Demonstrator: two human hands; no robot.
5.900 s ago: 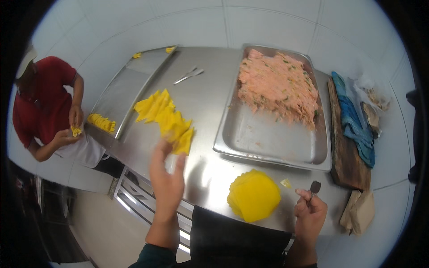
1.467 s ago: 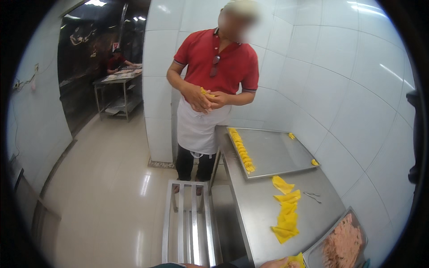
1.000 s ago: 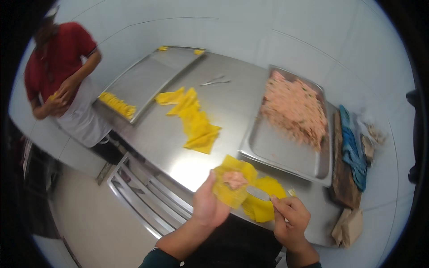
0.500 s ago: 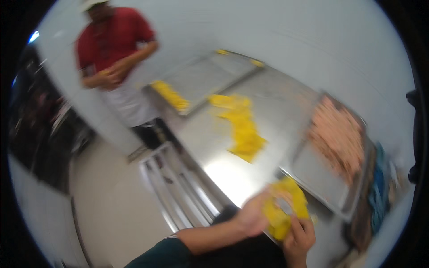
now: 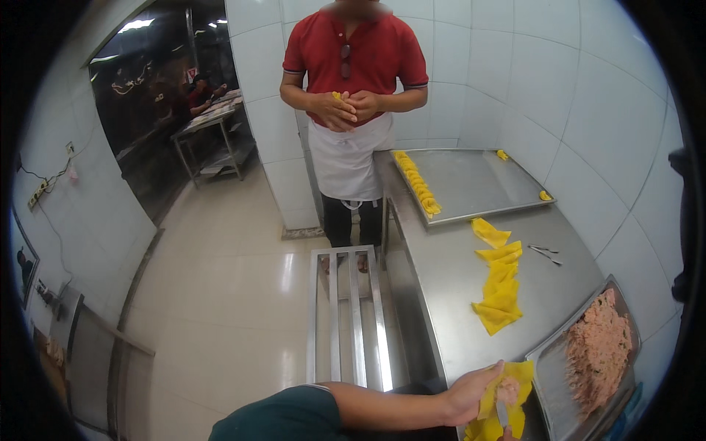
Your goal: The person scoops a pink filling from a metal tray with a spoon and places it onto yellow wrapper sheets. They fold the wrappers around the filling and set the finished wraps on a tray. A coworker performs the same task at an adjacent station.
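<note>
My left hand (image 5: 471,393) holds a yellow square wrapper (image 5: 518,373) open on its palm, with a dab of pink filling (image 5: 507,387) in the middle. A thin metal blade (image 5: 502,416) rises from the lower edge and touches the filling. The right hand itself is cut off by the frame. Just below lies a stack of yellow wrappers (image 5: 482,431) on the steel table (image 5: 448,309). A deep steel tray (image 5: 548,351) of pink minced filling (image 5: 599,353) stands to the right.
A line of loose yellow wrappers (image 5: 500,287) lies mid-table, with metal tongs (image 5: 544,252) beside it. A flat tray (image 5: 478,184) holds a row of folded dumplings (image 5: 418,184). A co-worker in a red shirt (image 5: 353,51) folds one at the table's far end. A low steel rack (image 5: 346,316) stands left.
My head has swung left and up from the table toward the co-worker and the room. My left hand still holds the filled wrapper; the right hand has dropped out of the picture.
</note>
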